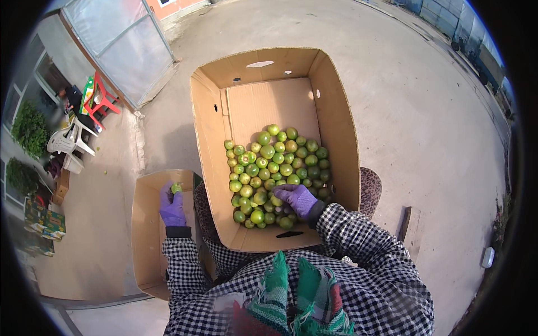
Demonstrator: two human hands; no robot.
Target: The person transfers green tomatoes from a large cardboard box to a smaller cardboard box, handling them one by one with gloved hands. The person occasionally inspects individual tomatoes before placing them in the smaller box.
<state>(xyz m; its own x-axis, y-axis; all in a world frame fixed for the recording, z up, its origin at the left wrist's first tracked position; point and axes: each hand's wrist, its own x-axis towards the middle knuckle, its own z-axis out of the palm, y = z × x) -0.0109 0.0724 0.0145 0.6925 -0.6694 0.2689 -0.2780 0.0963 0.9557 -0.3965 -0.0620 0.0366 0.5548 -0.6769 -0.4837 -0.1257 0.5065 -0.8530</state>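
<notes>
My left hand (172, 208), in a purple knitted glove, grips one green tomato (176, 187) between thumb and fingers above a smaller cardboard box (145, 239) on my left. Across my lap rests a large open cardboard box (273, 98). Many green tomatoes (267, 151) lie in its near half, some turning yellowish; bare cardboard shows at the far end. My right hand (296, 199), gloved alike, reaches into this box and touches the tomatoes near its right side. Its fingertips point down among them, so whether it grasps one is hidden.
A wooden board (412, 231) lies on the concrete ground to my right. At the left stand a white plastic chair (69, 138), a red plastic chair (101, 101) and printed cartons (46, 220). A person (71, 96) is by the building. A metal-framed door panel (126, 54) stands beyond.
</notes>
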